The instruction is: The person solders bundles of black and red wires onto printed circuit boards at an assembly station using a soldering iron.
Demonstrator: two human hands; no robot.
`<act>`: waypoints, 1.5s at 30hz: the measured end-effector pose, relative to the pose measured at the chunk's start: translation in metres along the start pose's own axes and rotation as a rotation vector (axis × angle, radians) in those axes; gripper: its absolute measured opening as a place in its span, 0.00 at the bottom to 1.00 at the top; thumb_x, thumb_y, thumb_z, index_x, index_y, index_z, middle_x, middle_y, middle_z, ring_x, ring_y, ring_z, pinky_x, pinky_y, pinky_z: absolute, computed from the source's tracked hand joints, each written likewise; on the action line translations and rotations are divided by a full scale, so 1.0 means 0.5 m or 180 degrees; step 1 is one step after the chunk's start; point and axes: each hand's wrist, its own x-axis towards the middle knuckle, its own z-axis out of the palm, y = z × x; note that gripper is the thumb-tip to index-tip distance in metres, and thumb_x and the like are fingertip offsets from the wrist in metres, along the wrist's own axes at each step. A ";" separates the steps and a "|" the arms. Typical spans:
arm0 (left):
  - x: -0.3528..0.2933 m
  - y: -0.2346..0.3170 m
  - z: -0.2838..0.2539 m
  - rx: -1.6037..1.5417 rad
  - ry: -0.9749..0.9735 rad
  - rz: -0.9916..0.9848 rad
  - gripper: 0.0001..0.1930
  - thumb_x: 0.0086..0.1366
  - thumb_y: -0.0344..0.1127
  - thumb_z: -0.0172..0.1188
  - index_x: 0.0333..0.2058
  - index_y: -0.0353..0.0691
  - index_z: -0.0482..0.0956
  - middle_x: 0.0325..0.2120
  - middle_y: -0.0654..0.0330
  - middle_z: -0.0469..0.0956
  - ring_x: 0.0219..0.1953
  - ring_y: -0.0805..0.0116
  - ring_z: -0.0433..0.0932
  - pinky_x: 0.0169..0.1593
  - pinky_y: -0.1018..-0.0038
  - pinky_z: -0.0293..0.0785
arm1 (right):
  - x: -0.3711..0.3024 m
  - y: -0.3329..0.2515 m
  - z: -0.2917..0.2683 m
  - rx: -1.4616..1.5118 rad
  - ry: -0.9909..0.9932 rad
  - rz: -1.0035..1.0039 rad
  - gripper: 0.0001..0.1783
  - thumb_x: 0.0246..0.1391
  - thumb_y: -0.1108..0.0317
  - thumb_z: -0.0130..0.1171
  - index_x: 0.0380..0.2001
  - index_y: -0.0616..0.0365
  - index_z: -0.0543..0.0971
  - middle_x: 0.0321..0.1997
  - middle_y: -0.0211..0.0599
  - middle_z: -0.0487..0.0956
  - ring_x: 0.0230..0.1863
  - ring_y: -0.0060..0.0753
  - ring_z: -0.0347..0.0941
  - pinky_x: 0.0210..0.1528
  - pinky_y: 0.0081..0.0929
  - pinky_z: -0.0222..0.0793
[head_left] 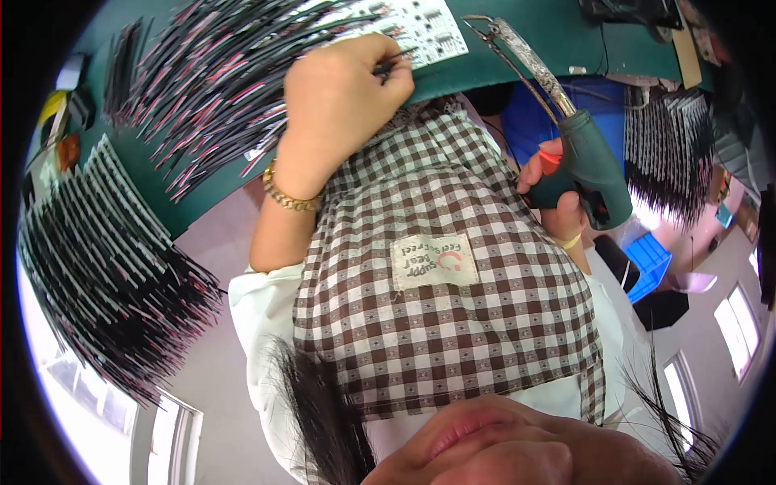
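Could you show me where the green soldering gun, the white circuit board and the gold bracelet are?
green soldering gun (594,166): head view, on its green body, gripped by the right hand (558,194).
white circuit board (428,28): head view, on its printed face.
gold bracelet (287,198): head view, on the links at the left wrist.

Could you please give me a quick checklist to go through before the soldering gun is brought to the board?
1. Left hand pinches a wire at the white circuit board: ok.
2. Right hand grips the green soldering gun firmly: ok.
3. Gun tip is on the joint: not ok, it is off to the board's right.
4. Tip heat: cannot tell.
5. Loose wire bundles are kept away from the board: not ok, they lie right beside it.
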 end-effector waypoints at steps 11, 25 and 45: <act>-0.049 0.031 -0.091 -0.0416 0.0904 0.1124 0.04 0.52 0.28 0.61 0.28 0.40 0.76 0.23 0.58 0.74 0.27 0.60 0.75 0.29 0.69 0.71 | 0.062 -0.174 0.048 -0.0919 -0.0638 -0.1191 0.26 0.57 0.59 0.52 0.54 0.65 0.67 0.32 0.32 0.72 0.29 0.21 0.66 0.33 0.20 0.61; 0.103 -0.076 -0.640 -0.0270 0.0914 0.0088 0.14 0.58 0.39 0.58 0.35 0.34 0.80 0.24 0.50 0.79 0.26 0.61 0.78 0.33 0.71 0.72 | 0.122 -0.513 0.424 -0.0545 -0.0822 -0.2353 0.26 0.58 0.51 0.48 0.46 0.66 0.68 0.23 0.39 0.70 0.20 0.27 0.67 0.23 0.22 0.63; 0.089 -0.335 -0.676 0.1890 0.1132 -0.1178 0.13 0.49 0.32 0.57 0.35 0.35 0.73 0.31 0.48 0.75 0.36 0.48 0.75 0.39 0.56 0.71 | 0.225 -0.330 0.446 0.0574 -0.1105 -0.1043 0.28 0.59 0.50 0.46 0.51 0.65 0.63 0.28 0.39 0.68 0.26 0.29 0.66 0.31 0.25 0.65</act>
